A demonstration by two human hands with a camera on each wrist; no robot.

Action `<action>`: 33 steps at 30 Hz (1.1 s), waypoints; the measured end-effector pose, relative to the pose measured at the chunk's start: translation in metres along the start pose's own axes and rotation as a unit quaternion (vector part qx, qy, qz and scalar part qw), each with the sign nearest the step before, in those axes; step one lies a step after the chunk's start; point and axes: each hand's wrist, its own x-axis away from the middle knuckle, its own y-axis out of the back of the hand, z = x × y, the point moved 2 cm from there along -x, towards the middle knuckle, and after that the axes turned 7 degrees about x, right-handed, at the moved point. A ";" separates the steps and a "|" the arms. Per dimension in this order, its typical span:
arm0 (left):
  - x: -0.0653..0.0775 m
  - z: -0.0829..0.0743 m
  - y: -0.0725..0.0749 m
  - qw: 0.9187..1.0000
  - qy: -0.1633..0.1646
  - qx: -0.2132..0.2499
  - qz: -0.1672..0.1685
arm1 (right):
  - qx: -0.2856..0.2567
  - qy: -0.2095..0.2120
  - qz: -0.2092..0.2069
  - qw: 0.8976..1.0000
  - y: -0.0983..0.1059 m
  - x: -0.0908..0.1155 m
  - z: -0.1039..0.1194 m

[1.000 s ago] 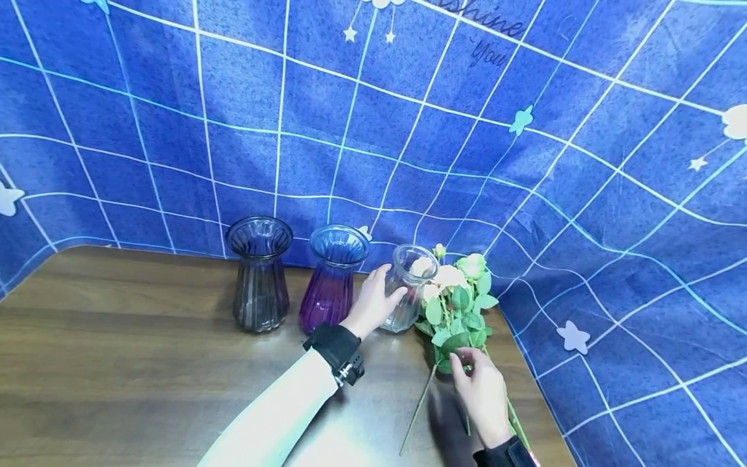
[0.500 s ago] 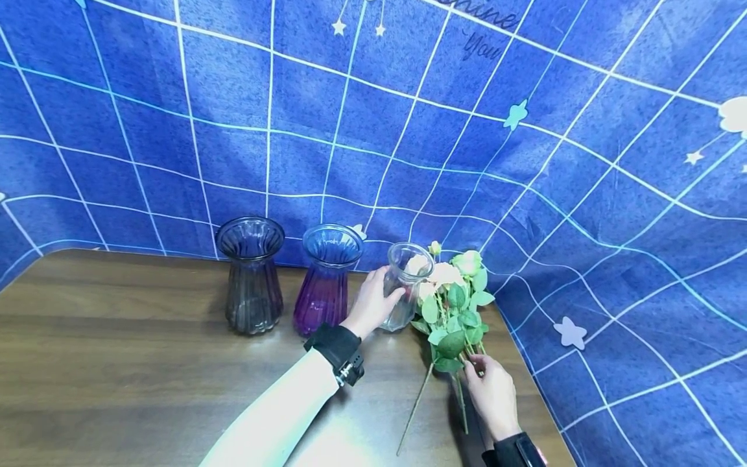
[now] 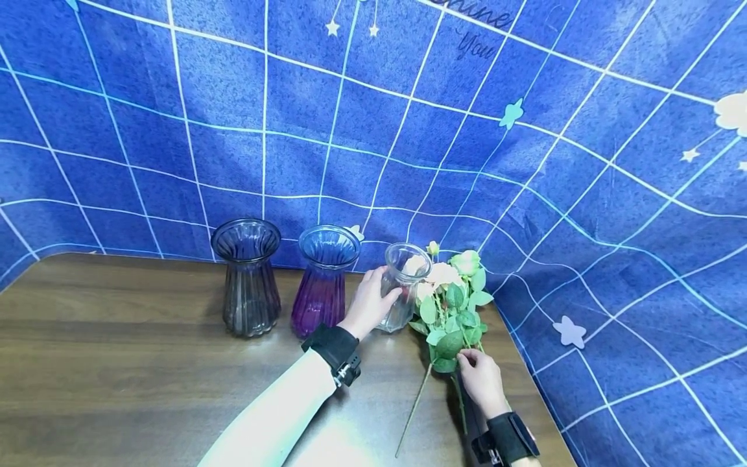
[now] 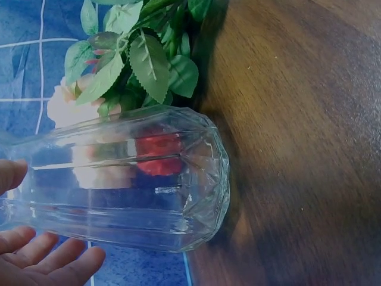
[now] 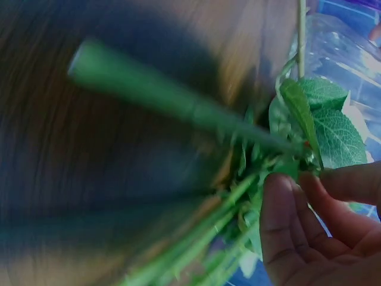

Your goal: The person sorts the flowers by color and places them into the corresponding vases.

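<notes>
Left of the left hand point(image 3: 367, 303), the grey vase point(image 3: 251, 301) and the purple vase point(image 3: 320, 301) stand without stems. That hand grasps the clear vase point(image 4: 205, 179), unfilled too, I judge; toward the right hand point(image 3: 483, 383), the flowers point(image 3: 443, 275) lie bunched beside it. The right hand pinches one stem point(image 5: 178, 107), nearer the leaves point(image 3: 449, 346) than half a second ago.

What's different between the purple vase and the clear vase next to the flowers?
Colour: the purple vase turns bluish toward its mouth; the clear vase is colourless.
Size: the clear vase looks smaller than the purple vase.
Handling: the left hand holds the clear vase; no hand holds the purple vase.
Both are see-through and stand upright on the table.
</notes>
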 end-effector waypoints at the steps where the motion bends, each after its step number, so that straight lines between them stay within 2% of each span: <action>1: 0.000 0.000 0.000 1.000 0.000 -0.002 0.000 | -0.013 -0.009 0.008 1.000 -0.001 -0.001 -0.001; 6: 0.000 -0.001 0.000 1.000 -0.003 -0.005 -0.002 | -0.079 -0.050 0.039 0.995 -0.005 -0.006 -0.001; 10: 0.000 -0.001 0.000 1.000 -0.002 -0.007 -0.004 | -0.134 -0.074 0.060 0.986 -0.005 -0.008 -0.001; 16: 0.000 0.000 -0.001 1.000 0.007 -0.005 0.001 | -0.182 -0.081 0.096 0.975 -0.003 -0.009 0.002; 18: 0.001 0.000 -0.001 1.000 0.005 -0.005 0.000 | -0.207 -0.085 0.118 0.967 -0.004 -0.010 0.000; 22: 0.001 0.002 -0.001 1.000 -0.002 -0.005 -0.004 | -0.272 -0.091 0.163 0.944 -0.007 -0.012 -0.005; 23: 0.002 0.002 -0.001 1.000 -0.003 -0.005 -0.005 | -0.287 -0.088 0.174 0.938 -0.007 -0.013 -0.007; 24: 0.002 0.003 -0.001 1.000 -0.005 -0.004 -0.005 | -0.308 -0.067 0.189 0.930 -0.008 -0.013 -0.010; 27: 0.002 0.004 -0.002 1.000 -0.006 -0.005 -0.007 | -0.340 -0.051 0.212 0.915 -0.008 -0.013 -0.013; 30: 0.002 0.004 -0.002 1.000 -0.011 -0.006 -0.010 | -0.348 -0.068 0.232 0.906 -0.003 -0.014 -0.009; 31: 0.001 0.003 -0.001 1.000 -0.010 -0.006 -0.011 | -0.341 -0.089 0.230 0.907 -0.002 -0.015 -0.008; 33: 0.001 0.003 0.000 1.000 -0.011 -0.008 -0.012 | -0.351 -0.099 0.246 0.898 0.001 -0.017 -0.008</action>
